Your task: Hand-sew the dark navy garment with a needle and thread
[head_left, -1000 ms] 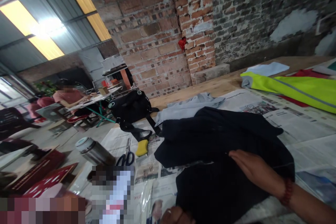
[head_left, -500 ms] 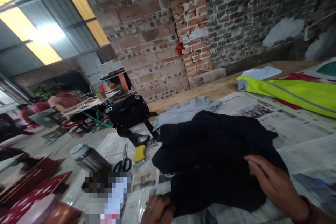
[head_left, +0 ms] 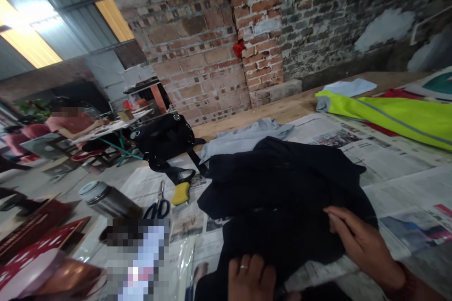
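A black cloth garment lies spread and rumpled over newspaper in front of me. My left hand, with a ring on one finger, is at its near edge, fingers curled down on the dark fabric. At the garment's right side rests my right hand, thumb and fingers pressed together on the cloth. Exactly how much fabric each hand pinches is hard to see against the black. A light grey cloth sits partly under the garment's far side.
Newspaper covers the table. Scissors, a yellow sponge-like piece, a metal flask and a black bag lie left. A neon-yellow garment lies far right. A person sits at another table.
My left hand has moved right and onto the black garment's near edge. My right hand stays at the garment's right side. The view has shifted slightly.
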Available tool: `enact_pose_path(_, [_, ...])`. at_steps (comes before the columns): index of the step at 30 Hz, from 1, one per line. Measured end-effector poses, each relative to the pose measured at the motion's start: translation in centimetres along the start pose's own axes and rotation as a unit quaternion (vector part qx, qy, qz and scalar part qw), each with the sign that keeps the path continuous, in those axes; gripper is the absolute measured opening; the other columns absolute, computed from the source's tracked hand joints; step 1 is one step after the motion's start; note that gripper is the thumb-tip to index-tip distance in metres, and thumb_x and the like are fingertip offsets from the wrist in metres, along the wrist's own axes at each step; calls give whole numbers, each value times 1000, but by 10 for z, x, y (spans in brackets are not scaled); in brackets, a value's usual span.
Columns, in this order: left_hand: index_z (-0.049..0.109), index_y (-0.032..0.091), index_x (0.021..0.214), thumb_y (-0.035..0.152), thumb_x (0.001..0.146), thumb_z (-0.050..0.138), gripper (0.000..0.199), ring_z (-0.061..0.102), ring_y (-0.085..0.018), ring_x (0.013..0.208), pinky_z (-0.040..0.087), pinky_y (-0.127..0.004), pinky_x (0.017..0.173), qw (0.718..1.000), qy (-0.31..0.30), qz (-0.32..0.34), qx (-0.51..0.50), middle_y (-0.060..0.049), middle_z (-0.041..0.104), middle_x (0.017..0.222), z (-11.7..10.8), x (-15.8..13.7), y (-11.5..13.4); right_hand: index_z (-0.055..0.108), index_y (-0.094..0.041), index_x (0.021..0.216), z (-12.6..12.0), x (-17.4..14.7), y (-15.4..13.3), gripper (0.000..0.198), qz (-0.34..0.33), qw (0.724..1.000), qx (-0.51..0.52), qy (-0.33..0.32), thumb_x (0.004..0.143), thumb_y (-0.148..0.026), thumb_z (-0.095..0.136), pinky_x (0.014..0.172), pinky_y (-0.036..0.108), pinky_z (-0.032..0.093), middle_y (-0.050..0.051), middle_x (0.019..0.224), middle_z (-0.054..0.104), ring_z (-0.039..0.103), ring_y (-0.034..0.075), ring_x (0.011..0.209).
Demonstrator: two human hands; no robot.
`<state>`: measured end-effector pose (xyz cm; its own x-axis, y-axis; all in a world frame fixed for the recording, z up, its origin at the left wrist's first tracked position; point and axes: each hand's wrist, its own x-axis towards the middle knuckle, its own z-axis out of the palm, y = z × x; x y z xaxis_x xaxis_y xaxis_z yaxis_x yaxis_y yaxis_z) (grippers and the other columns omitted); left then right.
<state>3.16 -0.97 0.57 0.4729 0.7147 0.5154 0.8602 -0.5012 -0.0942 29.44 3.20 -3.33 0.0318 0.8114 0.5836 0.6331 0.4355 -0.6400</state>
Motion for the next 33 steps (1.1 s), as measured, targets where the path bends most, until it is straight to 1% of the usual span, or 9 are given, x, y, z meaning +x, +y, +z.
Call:
enact_pose_path(3, [65,23,76,47,61,64,27,51,-21,65,27,-35,60,997,10,-41,-65,-2,62,71,20,22,31,52,-23,104,1,0,1,20,0,1000,6,3,88,-26,41,60,19,48,0,77,60,59,10,60])
enact_pose_path(6, [64,23,68,19,57,69,12,52,-19,65,28,-33,60,986,21,-96,-133,0,63,70,33,37,47,53,-23,102,2,4,-2,19,16,1000,17,3,87,-27,42,60,18,48,0,75,60,58,9,59])
enact_pose_path(9, [62,21,59,4,61,63,18,54,-15,64,33,-30,63,958,-18,-147,-247,2,61,63,33,46,47,55,-22,98,-5,9,-10,18,57,997,43,19,86,-29,43,60,17,48,-1,70,60,59,10,60])
enact_pose_path(13, [62,18,53,9,71,59,20,55,-13,59,38,-24,57,904,-104,-219,-352,2,58,55,21,52,34,57,-24,96,-20,3,-25,20,130,987,74,54,86,-34,44,57,16,49,-2,62,60,59,11,59])
enact_pose_path(16, [67,19,58,13,74,57,19,57,-14,60,41,-23,56,876,-109,-264,-388,1,60,55,17,55,29,60,-25,94,-21,-10,-34,21,152,985,76,-8,83,-38,48,53,15,49,-3,59,61,59,11,52])
enact_pose_path(19, [71,20,71,14,73,58,14,59,-15,62,45,-23,59,852,-96,-297,-421,-1,65,63,18,54,30,63,-26,93,-9,-23,-41,21,156,974,75,-145,81,-38,51,67,16,51,1,80,68,65,14,72])
enact_pose_path(21, [72,20,75,14,71,59,14,60,-15,63,47,-24,62,839,-87,-309,-439,-3,67,67,19,52,31,63,-26,96,-1,-25,-46,23,155,965,76,-199,84,-37,48,73,16,49,1,91,68,64,15,83])
enact_pose_path(27, [73,22,75,15,70,60,15,62,-16,65,49,-25,63,829,-75,-327,-447,-3,68,68,19,49,32,60,-24,101,6,-18,-55,26,148,954,77,-247,88,-34,40,75,18,48,3,97,67,63,13,84])
enact_pose_path(33, [71,21,72,14,69,60,13,62,-15,63,50,-24,62,835,-59,-323,-441,0,68,66,20,49,32,61,-24,97,6,-16,-56,25,120,958,88,-245,88,-33,39,68,20,49,3,83,67,63,15,74])
